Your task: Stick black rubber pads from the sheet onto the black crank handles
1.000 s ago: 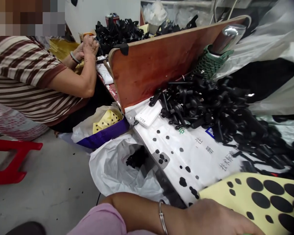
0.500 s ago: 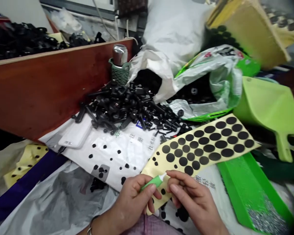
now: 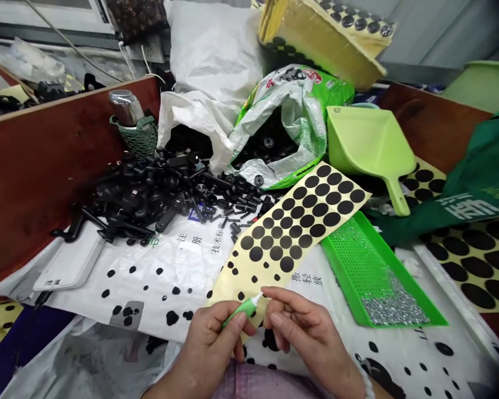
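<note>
My left hand [image 3: 214,338] is closed around a small green tube [image 3: 239,311] with a pointed white nozzle, tilted up to the right. At the nozzle's end is the index fingertip of my right hand [image 3: 305,332]. The thumb and other fingers of that hand are curled together, and anything between them is hidden. Under and beyond both hands lies a yellow sheet of round black stickers [image 3: 297,208]. Its near part carries smaller black dots. A heap of black plastic parts [image 3: 149,191] lies farther left on white printed sacking [image 3: 149,263].
A green tray [image 3: 357,266] of small metal pieces lies right of the sheet, with a light green dustpan [image 3: 370,138] behind it. Opened sacks [image 3: 280,138] of black parts stand at the back. A white power bank-like block [image 3: 69,263] lies left, near a wooden side board [image 3: 45,149].
The view has swung to the right, so the tray and green cloth show more fully. Both hands keep nearly the same pose around the tube.
</note>
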The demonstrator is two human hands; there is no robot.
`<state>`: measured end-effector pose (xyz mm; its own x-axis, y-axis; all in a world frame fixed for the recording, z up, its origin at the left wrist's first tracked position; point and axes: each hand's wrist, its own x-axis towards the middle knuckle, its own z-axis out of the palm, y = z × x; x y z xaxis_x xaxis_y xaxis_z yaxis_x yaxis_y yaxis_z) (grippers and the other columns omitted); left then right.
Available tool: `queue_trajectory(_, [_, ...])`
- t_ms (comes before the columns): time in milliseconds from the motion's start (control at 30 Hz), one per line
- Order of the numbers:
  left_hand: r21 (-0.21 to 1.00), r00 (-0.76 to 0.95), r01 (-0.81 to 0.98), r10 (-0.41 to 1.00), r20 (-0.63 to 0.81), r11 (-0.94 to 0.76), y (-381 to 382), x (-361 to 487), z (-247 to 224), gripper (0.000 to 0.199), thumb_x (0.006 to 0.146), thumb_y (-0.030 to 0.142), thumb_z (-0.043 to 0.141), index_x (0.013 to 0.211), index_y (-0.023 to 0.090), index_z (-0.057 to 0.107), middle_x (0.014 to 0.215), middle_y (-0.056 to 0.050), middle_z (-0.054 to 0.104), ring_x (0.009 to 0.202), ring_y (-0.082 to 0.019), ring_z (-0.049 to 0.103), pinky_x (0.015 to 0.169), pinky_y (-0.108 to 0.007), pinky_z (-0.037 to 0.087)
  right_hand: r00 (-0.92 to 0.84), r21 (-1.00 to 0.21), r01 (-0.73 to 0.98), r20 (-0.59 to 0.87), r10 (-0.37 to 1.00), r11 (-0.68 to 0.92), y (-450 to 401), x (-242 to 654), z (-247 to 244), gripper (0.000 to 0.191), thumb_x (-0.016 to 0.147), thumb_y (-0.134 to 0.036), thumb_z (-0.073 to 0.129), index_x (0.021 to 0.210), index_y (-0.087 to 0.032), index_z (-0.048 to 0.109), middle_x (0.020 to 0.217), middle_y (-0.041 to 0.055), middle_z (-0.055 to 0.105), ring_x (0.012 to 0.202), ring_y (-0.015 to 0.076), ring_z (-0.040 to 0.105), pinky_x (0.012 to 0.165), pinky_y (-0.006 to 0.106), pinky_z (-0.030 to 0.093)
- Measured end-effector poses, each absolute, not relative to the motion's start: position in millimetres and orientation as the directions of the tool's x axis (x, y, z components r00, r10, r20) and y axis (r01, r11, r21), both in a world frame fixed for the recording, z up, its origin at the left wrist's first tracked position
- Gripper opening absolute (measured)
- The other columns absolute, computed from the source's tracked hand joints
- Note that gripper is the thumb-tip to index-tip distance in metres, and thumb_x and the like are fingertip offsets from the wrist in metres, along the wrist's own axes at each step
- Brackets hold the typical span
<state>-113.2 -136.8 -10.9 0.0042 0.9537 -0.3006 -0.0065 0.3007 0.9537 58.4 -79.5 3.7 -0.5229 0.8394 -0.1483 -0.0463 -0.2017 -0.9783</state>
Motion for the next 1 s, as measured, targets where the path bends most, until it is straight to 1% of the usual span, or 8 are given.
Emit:
queue_trajectory(300, [0.950, 0.023, 0.095, 0.954, -0.300, 0.297, -136, -92, -4, 0.036, 0.088, 0.043, 0.049, 0.076, 0.013, 0.065, 0.047, 0.000, 0.058, 0.041, -0.008, 0.048, 0.042, -0.017, 0.034, -0.519, -0.982, -0.069, -0.115, 0.847, -0.176, -86, 82, -6, 0.029, 0.087, -0.031, 0.056, 0.115, -0.024, 0.058, 0.075, -0.0003, 0.058, 0.050, 0.0062, 0.049, 0.046, 0.018, 0.042])
queue_trajectory(433, [0.934, 0.045, 0.021, 0.933, -0.357, 0.356, -131, -78, -2, 0.037, 0.084, 0.046, 0.054, 0.071, 0.012, 0.063, 0.044, 0.002, 0.054, 0.036, -0.006, 0.045, 0.038, -0.016, 0.029, -0.486, -0.955, 0.151, 0.153, 0.860, 0.255, -90, 96, -9, 0.032, 0.090, -0.021, 0.047, 0.121, -0.021, 0.054, 0.079, 0.0040, 0.061, 0.064, 0.0138, 0.058, 0.058, 0.027, 0.051])
queue_trajectory(533, [0.893, 0.119, -0.088, 0.895, -0.430, 0.441, -126, -68, -5, 0.036, 0.084, 0.045, 0.055, 0.070, 0.012, 0.062, 0.041, 0.004, 0.052, 0.031, -0.005, 0.041, 0.033, -0.015, 0.025, -0.557, -0.669, 0.372, 0.394, 0.731, 0.644, -94, 110, -14, 0.042, 0.087, -0.010, 0.042, 0.128, -0.016, 0.050, 0.085, 0.0106, 0.065, 0.075, 0.0209, 0.062, 0.066, 0.035, 0.053])
queue_trajectory(600, [0.867, 0.172, -0.145, 0.875, -0.452, 0.477, -122, -63, -7, 0.035, 0.084, 0.044, 0.056, 0.070, 0.012, 0.061, 0.040, 0.004, 0.052, 0.029, -0.005, 0.039, 0.031, -0.014, 0.023, -0.556, -0.576, 0.421, 0.447, 0.701, 0.701, -98, 119, -16, 0.043, 0.086, -0.008, 0.041, 0.128, -0.015, 0.051, 0.083, 0.0113, 0.066, 0.073, 0.0216, 0.062, 0.063, 0.034, 0.052])
queue_trajectory(700, [0.857, 0.203, -0.159, 0.865, -0.458, 0.491, -118, -55, -10, 0.036, 0.083, 0.045, 0.057, 0.069, 0.012, 0.061, 0.045, 0.002, 0.057, 0.028, -0.003, 0.038, 0.030, -0.014, 0.023, -0.400, -0.807, 0.330, 0.350, 0.847, 0.490, -102, 132, -16, 0.035, 0.088, -0.016, 0.046, 0.122, -0.017, 0.055, 0.079, 0.0078, 0.064, 0.067, 0.0182, 0.061, 0.060, 0.030, 0.052])
queue_trajectory(767, [0.864, 0.204, -0.130, 0.866, -0.457, 0.486, -117, -52, -9, 0.036, 0.082, 0.046, 0.057, 0.069, 0.012, 0.061, 0.044, 0.002, 0.056, 0.028, -0.004, 0.039, 0.030, -0.014, 0.023, -0.325, -0.988, 0.100, 0.077, 0.943, 0.115, -101, 136, -13, 0.026, 0.088, -0.025, 0.051, 0.112, -0.019, 0.058, 0.073, 0.0039, 0.063, 0.052, 0.0117, 0.056, 0.048, 0.023, 0.047])
queue_trajectory(867, [0.888, 0.190, -0.066, 0.879, -0.438, 0.456, -119, -49, -7, 0.038, 0.083, 0.048, 0.056, 0.069, 0.012, 0.062, 0.038, 0.004, 0.051, 0.028, -0.004, 0.038, 0.031, -0.014, 0.023, -0.364, -0.889, -0.249, -0.280, 0.888, -0.383, -96, 136, -9, 0.021, 0.084, -0.037, 0.057, 0.091, -0.018, 0.058, 0.061, -0.0021, 0.058, 0.032, 0.0027, 0.037, 0.031, 0.014, 0.029])
queue_trajectory(1000, [0.911, 0.191, 0.021, 0.893, -0.407, 0.411, -124, -51, -2, 0.041, 0.083, 0.049, 0.054, 0.070, 0.012, 0.063, 0.040, 0.002, 0.052, 0.030, -0.003, 0.036, 0.034, -0.015, 0.024, -0.361, -0.789, -0.362, -0.371, 0.856, -0.495, -89, 130, -11, 0.025, 0.081, -0.042, 0.062, 0.084, -0.018, 0.052, 0.048, -0.0078, 0.050, 0.030, 0.0010, 0.027, 0.028, 0.011, 0.018])
